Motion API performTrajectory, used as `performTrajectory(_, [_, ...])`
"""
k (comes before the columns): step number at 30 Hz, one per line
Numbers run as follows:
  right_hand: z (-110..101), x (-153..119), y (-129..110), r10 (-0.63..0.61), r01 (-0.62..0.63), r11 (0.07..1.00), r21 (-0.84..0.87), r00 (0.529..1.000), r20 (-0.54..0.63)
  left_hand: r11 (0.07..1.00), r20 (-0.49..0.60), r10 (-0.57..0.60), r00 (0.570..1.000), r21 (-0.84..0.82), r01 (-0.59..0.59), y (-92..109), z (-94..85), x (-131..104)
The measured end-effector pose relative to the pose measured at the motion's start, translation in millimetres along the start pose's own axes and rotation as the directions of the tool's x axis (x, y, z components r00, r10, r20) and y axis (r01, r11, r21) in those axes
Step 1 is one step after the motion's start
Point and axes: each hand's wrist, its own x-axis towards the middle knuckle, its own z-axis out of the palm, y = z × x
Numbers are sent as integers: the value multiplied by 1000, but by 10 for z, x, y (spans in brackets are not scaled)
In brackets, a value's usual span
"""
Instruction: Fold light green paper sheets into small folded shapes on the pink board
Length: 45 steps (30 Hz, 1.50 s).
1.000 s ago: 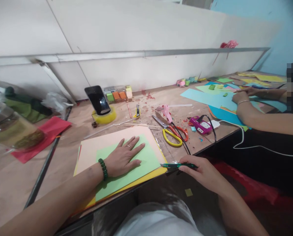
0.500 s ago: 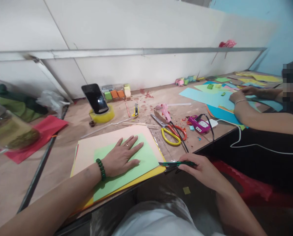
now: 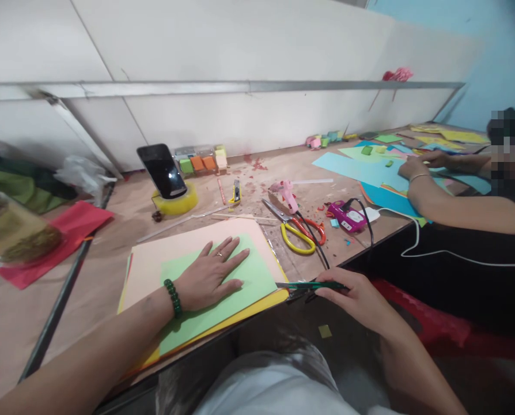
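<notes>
My left hand [image 3: 209, 276] lies flat with its fingers spread on a light green sheet [image 3: 257, 276]. Under that sheet is a larger pale pink sheet [image 3: 147, 265], and yellow paper [image 3: 240, 308] shows along the near edge of the stack. My right hand [image 3: 348, 291] is closed around a dark green craft knife [image 3: 311, 285], just off the stack's right corner. The knife's thin tip points left and meets the right corner of the green sheet.
Scissors [image 3: 298, 237], a pink glue gun [image 3: 287, 196] and a purple power socket [image 3: 347, 217] lie right of the stack. Behind it, a phone [image 3: 162, 170] leans on a yellow tape roll [image 3: 177, 202]. At the right, another person's hands [image 3: 415, 166] are over coloured paper.
The whole view has shifted slightly. Both hands, the knife and the paper stack keep almost the same places relative to each other.
</notes>
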Motion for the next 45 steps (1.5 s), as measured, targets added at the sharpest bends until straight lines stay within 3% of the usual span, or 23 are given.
performTrajectory(17, [17, 65, 26, -159, 162, 985, -63, 986, 52, 1000, -35, 13, 999, 6, -13, -21, 32, 2])
performTrajectory(31, [26, 65, 31, -175, 182, 981, -68, 979, 102, 1000, -10, -1, 1000, 4, 1, -1, 8, 9])
performTrajectory(39, [87, 65, 5, -248, 259, 961, -94, 962, 115, 1000, 2, 0, 1000, 24, 0, 9, -9, -1])
performTrajectory(45, [152, 47, -13, -268, 280, 954, -105, 956, 120, 1000, -36, 10, 999, 27, -9, -13, 36, 0])
